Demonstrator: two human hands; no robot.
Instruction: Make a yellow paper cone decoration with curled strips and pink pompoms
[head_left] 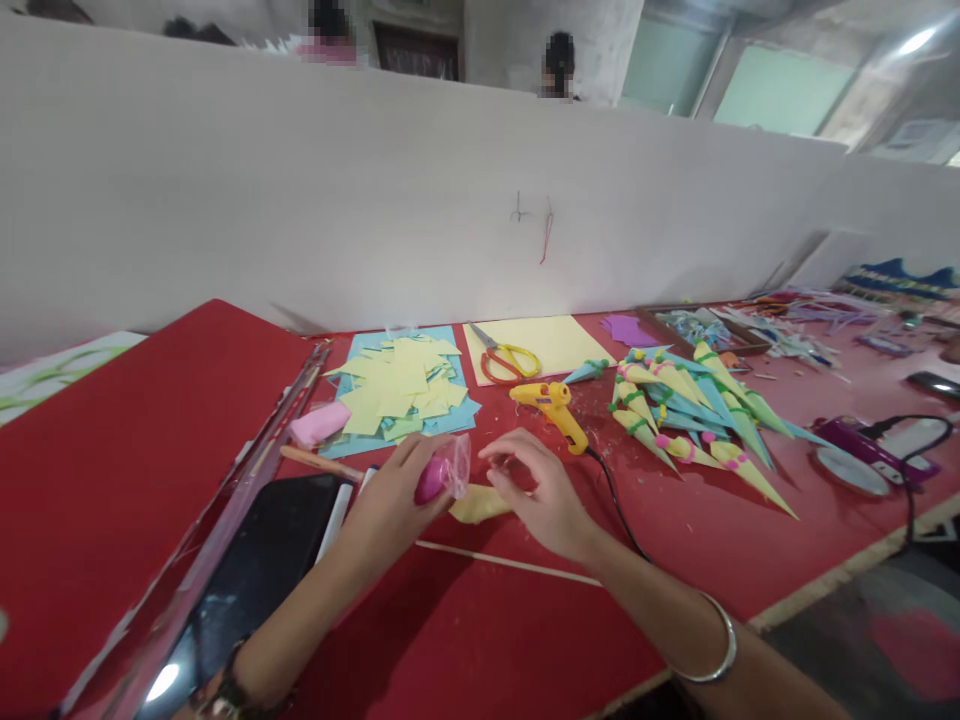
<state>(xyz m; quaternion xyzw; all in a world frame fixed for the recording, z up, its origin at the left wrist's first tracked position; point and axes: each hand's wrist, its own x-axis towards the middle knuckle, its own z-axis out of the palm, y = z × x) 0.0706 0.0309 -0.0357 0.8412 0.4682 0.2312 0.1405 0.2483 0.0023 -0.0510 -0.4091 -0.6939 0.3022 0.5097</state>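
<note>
My left hand (405, 490) is closed around a bright pink lump (433, 480) in clear plastic wrap (459, 465). To its right, my right hand (544, 490) hovers with fingers curved and thumb apart; I see nothing between them. Beneath both hands lies a pale yellow paper piece (480, 504), partly covered by the right hand. A yellow glue gun (553, 408) rests just beyond the right hand, its black cord running toward me. Past the left hand, a light pink wrapped lump (321, 424) and an orange-handled tool (319, 462) lie on the table.
Yellow paper pieces (405, 375) are heaped on blue sheets (337, 445). Scissors (510, 360) lie on a cream sheet (570, 345). Decorated paper cones (697, 395) are piled at right. A black phone-like slab (262, 560) lies at left on the red table (450, 640), before a white partition (375, 200).
</note>
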